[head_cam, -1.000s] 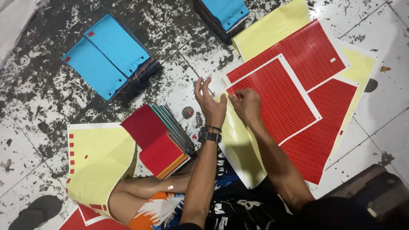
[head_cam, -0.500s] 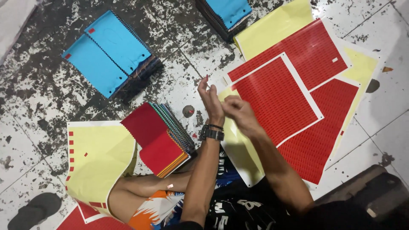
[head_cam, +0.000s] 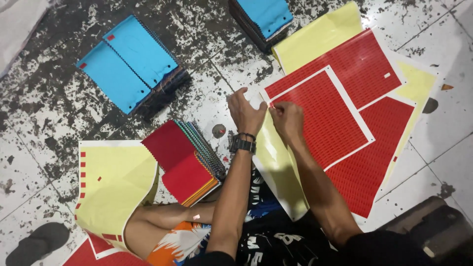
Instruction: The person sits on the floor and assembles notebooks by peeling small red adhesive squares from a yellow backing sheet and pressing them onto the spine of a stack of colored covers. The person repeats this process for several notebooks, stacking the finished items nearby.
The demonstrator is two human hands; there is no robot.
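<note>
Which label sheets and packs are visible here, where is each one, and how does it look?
Red label sheet: at both hands, square grid, white border.
Larger red sheets: under it, at right.
Peeled yellow backing: lower left, few red labels remaining.
Red swatch stack: beside left forearm.
Blue swatch stacks: upper left; another at top edge.
Left hand and right hand pinch the sheet's corner.

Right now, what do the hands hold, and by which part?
Both the left hand and right hand pinch the red sticker sheet at its near-left corner.

red label sheet [head_cam: 325, 116] on floor | peeled yellow backing [head_cam: 116, 184] left
</note>
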